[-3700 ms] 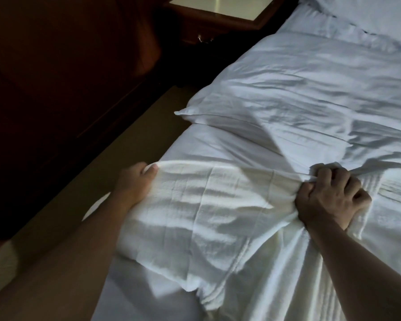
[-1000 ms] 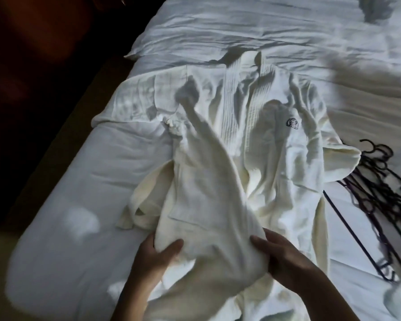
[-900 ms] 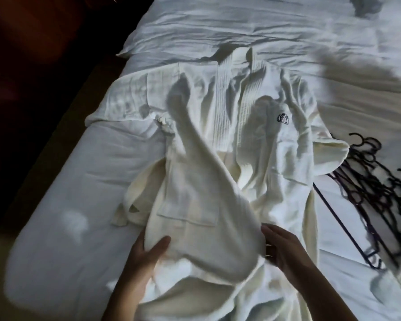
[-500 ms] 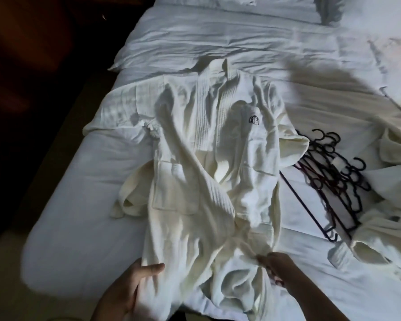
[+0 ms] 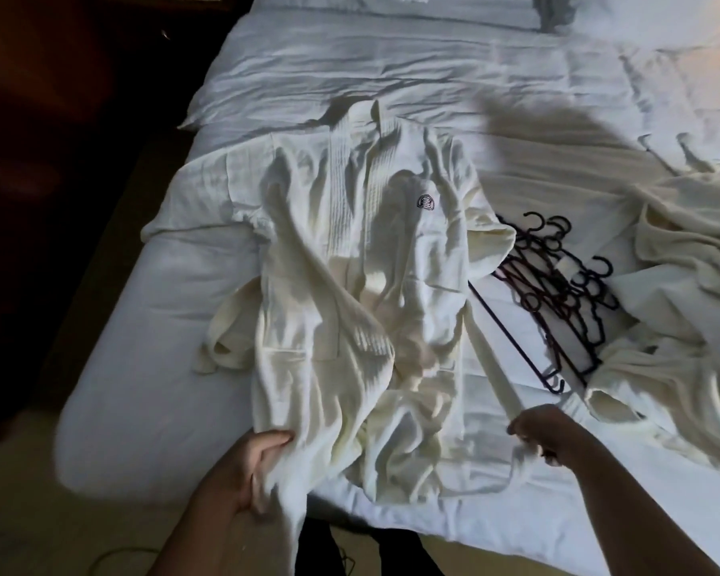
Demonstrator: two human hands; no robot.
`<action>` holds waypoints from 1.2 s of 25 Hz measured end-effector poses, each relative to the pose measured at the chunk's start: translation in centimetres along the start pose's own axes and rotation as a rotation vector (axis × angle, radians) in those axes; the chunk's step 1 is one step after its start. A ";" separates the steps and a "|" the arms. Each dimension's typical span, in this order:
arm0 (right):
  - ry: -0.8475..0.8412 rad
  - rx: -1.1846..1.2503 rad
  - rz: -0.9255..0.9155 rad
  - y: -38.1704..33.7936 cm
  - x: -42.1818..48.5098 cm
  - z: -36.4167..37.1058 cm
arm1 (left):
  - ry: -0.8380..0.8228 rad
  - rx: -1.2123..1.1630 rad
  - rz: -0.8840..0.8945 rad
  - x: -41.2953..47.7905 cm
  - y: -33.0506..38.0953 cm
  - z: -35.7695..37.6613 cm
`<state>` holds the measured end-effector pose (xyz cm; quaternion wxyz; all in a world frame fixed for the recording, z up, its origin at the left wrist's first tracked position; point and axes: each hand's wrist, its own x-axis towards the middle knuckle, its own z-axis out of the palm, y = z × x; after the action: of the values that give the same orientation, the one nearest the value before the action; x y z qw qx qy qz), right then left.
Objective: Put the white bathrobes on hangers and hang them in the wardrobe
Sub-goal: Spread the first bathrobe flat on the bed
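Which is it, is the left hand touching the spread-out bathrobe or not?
Touching. The head view shows the left hand gripping the near hem of the bathrobe, with the cloth bunched in its fingers.

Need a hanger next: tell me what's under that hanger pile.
The dark hangers lie on the white bed sheet, between the spread bathrobe and a crumpled bathrobe. Any beneath either robe are hidden.

White bathrobe, bunched in both fists 3.7 s ago, now lies spread open on bed; front flap held up 1 s ago has dropped flat. L hand slid to lower-left hem & grips it; R hand left hem, moved right, now pinches belt.
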<state>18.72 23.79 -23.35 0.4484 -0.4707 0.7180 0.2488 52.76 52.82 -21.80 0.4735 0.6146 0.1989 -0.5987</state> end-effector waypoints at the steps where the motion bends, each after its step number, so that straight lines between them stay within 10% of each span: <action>1: 0.184 -0.189 0.005 1.0 0.5 -2.7 | -0.007 0.013 0.017 -0.4 0.1 -0.1; 4: 0.807 -0.470 -0.046 2.8 0.5 -6.7 | -0.020 0.045 0.019 -1.4 0.4 0.1; 6: 0.851 -0.493 -0.153 2.3 0.5 -3.9 | -0.048 0.038 0.029 -1.7 0.2 0.2; 9: 0.391 -0.363 -0.435 1.4 0.4 4.0 | -0.055 0.176 0.041 -0.8 -1.0 -0.1; 13: -0.503 0.437 -0.237 0.1 -2.6 10.6 | 0.141 0.698 0.192 1.1 -3.2 -1.0; 18: 0.094 -0.206 -0.741 -1.5 -2.2 10.9 | 0.283 0.793 0.512 -1.8 -2.3 1.2; 21: 0.285 0.114 -0.903 -3.1 -4.6 7.1 | 0.221 0.647 0.678 -4.5 0.1 1.9; 25: -0.477 1.146 -0.541 -3.9 -6.9 3.9 | -0.255 -0.105 0.373 -6.9 2.0 1.0; 27: -0.788 1.158 -0.331 -3.3 -7.2 3.6 | -0.280 -0.248 0.270 -7.0 2.0 1.1; 30: -0.796 0.780 -0.271 -1.8 -6.0 4.5 | -0.206 -0.097 0.130 -6.2 1.2 1.6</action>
<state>23.16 29.21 -20.14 0.8526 -0.2282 0.4658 0.0639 51.60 52.94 -15.40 0.5585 0.5378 0.1378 -0.6163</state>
